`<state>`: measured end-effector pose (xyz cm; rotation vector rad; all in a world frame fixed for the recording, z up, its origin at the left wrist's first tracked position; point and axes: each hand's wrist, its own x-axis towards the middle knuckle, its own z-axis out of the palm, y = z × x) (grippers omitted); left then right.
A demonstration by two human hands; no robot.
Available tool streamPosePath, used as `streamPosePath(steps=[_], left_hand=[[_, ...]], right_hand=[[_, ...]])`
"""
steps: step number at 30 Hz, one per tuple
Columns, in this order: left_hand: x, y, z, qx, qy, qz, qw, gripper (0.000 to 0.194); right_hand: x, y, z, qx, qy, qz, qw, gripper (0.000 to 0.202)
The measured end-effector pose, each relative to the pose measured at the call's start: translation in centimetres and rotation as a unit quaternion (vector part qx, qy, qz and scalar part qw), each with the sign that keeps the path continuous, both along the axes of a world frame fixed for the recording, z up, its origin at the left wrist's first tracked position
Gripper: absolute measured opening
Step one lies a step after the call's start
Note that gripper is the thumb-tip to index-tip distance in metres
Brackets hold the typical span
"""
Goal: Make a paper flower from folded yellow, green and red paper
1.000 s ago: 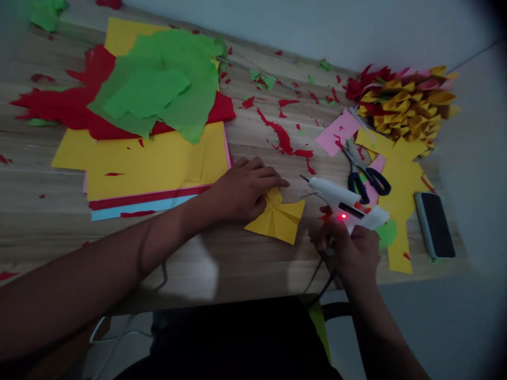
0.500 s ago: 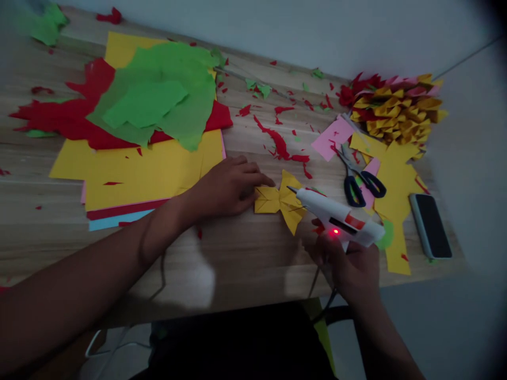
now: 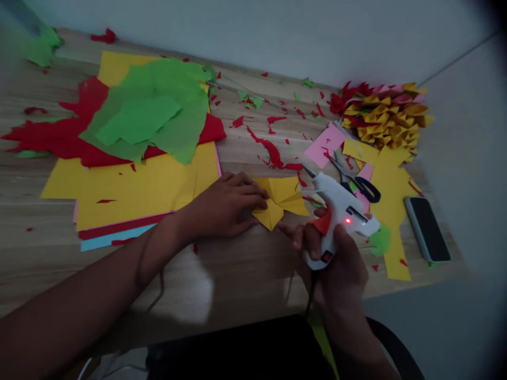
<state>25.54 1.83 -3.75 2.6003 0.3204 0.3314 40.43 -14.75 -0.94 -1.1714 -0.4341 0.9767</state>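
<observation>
Compared with half a second ago, when the nozzle lay across the folded yellow paper [image 3: 275,207], the glue gun [image 3: 336,203] now stands more steeply, its nozzle [image 3: 310,171] pointing past the upper right corner of that piece. The piece itself has been turned: its narrow part, then directed to the left, now points toward the person, with the broader flaps above and to the right. It lies on the counter [image 3: 245,282] between the two hands, right of the yellow sheets [image 3: 130,184]. The left hand [image 3: 232,206] rests at its left edge, fingers [image 3: 255,201] close together and laid on the paper; the thumb is hidden, so a pinch cannot be confirmed. The right hand [image 3: 343,274] is wrapped around the gun's handle, with fingers near the orange trigger [image 3: 322,222]; whether the trigger is pressed cannot be told. A red light [image 3: 347,221] shows on the gun's body. The change is judged to be a repositioning of the piece, with the nozzle taken clear while it is turned. No glue can be made out on the folds.
</observation>
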Motion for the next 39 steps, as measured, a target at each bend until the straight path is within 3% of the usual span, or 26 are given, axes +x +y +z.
streamPosePath(steps=[4, 13, 24, 30, 39], left_hand=[[0.2, -0.3, -0.4, 0.029, 0.012, 0.022, 0.999, 0.03], [0.2, -0.1, -0.2, 0.013, 0.009, 0.022, 1.0, 0.023], [0.3, -0.1, -0.1, 0.001, 0.026, 0.028, 0.999, 0.027], [0.4, 0.0, -0.2, -0.002, 0.033, 0.028, 0.999, 0.03], [1.3, -0.7, -0.2, 0.009, 0.047, 0.083, 0.995, 0.02]], right_hand=[[-1.0, 2.1, -0.1, 0.017, 0.094, 0.003, 0.995, 0.025], [-0.6, 2.4, -0.4, -0.029, 0.093, -0.047, 0.994, 0.024], [-1.4, 3.1, -0.7, 0.021, 0.175, -0.077, 0.981, 0.02], [-1.8, 3.0, -0.8, 0.046, 0.156, -0.057, 0.985, 0.02], [-2.7, 2.9, -1.0, 0.058, 0.118, -0.075, 0.988, 0.019]])
